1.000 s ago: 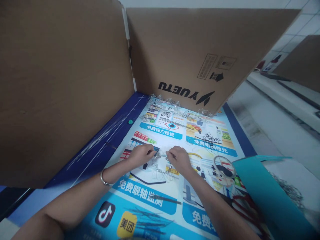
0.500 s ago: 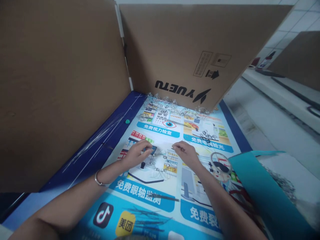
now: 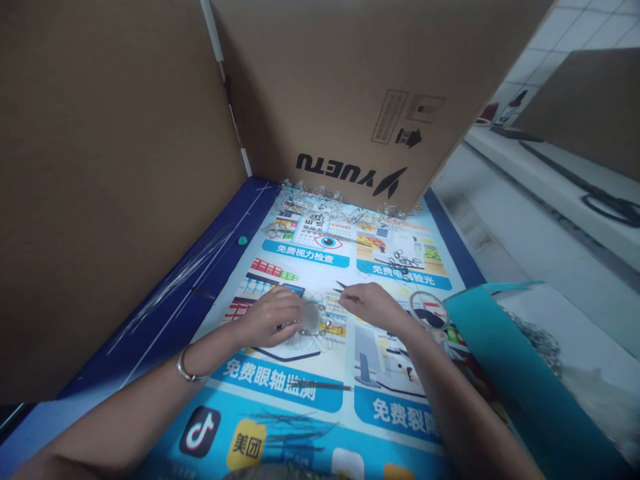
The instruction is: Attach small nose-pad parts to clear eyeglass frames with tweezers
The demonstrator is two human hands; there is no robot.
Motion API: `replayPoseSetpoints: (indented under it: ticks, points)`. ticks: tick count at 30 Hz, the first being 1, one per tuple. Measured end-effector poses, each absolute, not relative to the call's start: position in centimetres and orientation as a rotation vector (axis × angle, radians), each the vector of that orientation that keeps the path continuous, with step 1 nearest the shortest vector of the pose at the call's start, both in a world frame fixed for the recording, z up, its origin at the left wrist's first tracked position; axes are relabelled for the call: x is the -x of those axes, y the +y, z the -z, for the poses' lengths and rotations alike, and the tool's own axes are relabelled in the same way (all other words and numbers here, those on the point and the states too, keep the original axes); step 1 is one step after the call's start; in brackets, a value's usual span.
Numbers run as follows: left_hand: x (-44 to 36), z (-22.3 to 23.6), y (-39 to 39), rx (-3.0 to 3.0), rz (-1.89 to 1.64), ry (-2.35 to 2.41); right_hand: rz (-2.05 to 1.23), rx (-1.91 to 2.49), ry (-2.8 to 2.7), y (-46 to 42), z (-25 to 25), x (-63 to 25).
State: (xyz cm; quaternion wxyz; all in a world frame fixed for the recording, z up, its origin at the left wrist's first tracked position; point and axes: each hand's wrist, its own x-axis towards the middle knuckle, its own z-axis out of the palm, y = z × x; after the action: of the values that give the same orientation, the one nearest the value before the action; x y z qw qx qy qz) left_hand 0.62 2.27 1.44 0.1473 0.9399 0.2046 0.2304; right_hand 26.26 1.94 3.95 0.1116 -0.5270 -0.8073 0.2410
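My left hand [image 3: 275,317], a bracelet on its wrist, is closed in a pinch at the left side of a delicate loop of thin wires and small clear pieces [image 3: 327,339]. Part of that loop is blurred, and the fingers hide its left edge. Across from it, my right hand [image 3: 373,308] is closed around a small dark tool with two pointed tips [image 3: 341,286], which look slightly apart. Most of the tool is inside the fist, so its exact kind does not show. The tips are above the loop's right side, apart from it.
Cardboard panels [image 3: 320,87] wall the left and back. Clear beaded pieces [image 3: 330,200] line the back edge. Dark rings [image 3: 406,261], a pale hoop [image 3: 429,311] and dark wire bundles [image 3: 320,385] lie on the printed mat. At right stands a teal-edged box [image 3: 520,360] holding a wire heap.
My left hand has moved down to the wire loop and pinches it. The right hand has turned, and the tool's pointed tips now show. The camera view has shifted slightly.
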Motion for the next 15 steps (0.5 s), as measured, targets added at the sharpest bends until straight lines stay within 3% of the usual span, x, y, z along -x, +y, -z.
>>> replayPoseSetpoints:
  ticks: [8,15]
  points:
    - [-0.8,-0.6,2.8,-2.504,-0.747,1.231,-0.736,1.694,-2.605,1.3,-3.4,-25.8]
    - [-1.0,-0.4,2.6,-2.476,-0.605,1.222,-0.683,1.732,-2.524,1.3,-2.9,-24.5]
